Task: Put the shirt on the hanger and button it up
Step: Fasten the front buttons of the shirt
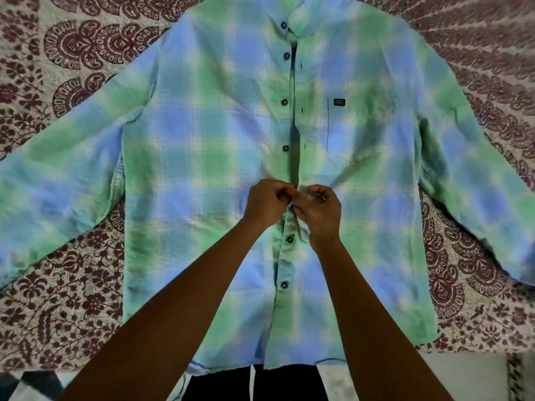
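Note:
A green and blue plaid shirt [202,146] lies flat, front up, on a patterned bedspread, with both sleeves spread out. Its front placket runs down the middle with dark buttons. The upper buttons [285,102] sit beside an open gap; the two lower buttons [289,239] look fastened. My left hand [267,205] pinches the left edge of the placket at mid-shirt. Right beside it, my right hand [317,209] pinches the right edge, and the two hands touch. The button between them is hidden by my fingers. No hanger is visible.
The maroon and cream bedspread [72,299] covers the surface around the shirt. A chest pocket with a small dark label [339,102] sits on the right front. Dark clothing with a white drawstring [252,383] shows at the bottom edge.

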### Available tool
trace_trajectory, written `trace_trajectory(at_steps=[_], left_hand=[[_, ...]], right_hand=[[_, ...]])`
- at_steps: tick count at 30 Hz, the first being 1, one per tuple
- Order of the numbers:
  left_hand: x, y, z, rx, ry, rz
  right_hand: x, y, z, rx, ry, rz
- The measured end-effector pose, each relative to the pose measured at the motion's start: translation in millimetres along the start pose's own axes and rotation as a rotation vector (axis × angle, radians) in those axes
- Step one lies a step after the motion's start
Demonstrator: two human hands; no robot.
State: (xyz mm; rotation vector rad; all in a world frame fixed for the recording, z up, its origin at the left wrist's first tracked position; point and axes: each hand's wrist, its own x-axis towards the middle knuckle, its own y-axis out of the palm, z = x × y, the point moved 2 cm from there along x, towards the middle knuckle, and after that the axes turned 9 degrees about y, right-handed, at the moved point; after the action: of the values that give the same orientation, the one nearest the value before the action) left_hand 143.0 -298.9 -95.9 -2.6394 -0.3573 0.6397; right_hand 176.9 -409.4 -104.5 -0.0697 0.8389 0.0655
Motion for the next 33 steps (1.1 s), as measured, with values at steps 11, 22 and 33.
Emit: trace_trajectory(at_steps=[11,22,33], left_hand=[[2.6,0.3,8.1,-0.064,0.01,-0.013],[3.1,-0.5,14.3,-0.159,-0.051,-0.089],[3.3,-3.1,6.6,-0.152,-0.143,-0.111]], right_hand=[[6.8,-2.4,3.2,0.145,0.104,0.064],[4.4,1.0,-10.9,-0.091,-0.096,-0.061],[11.0,-2.0,-3.4,-0.197,-0.101,-0.015]])
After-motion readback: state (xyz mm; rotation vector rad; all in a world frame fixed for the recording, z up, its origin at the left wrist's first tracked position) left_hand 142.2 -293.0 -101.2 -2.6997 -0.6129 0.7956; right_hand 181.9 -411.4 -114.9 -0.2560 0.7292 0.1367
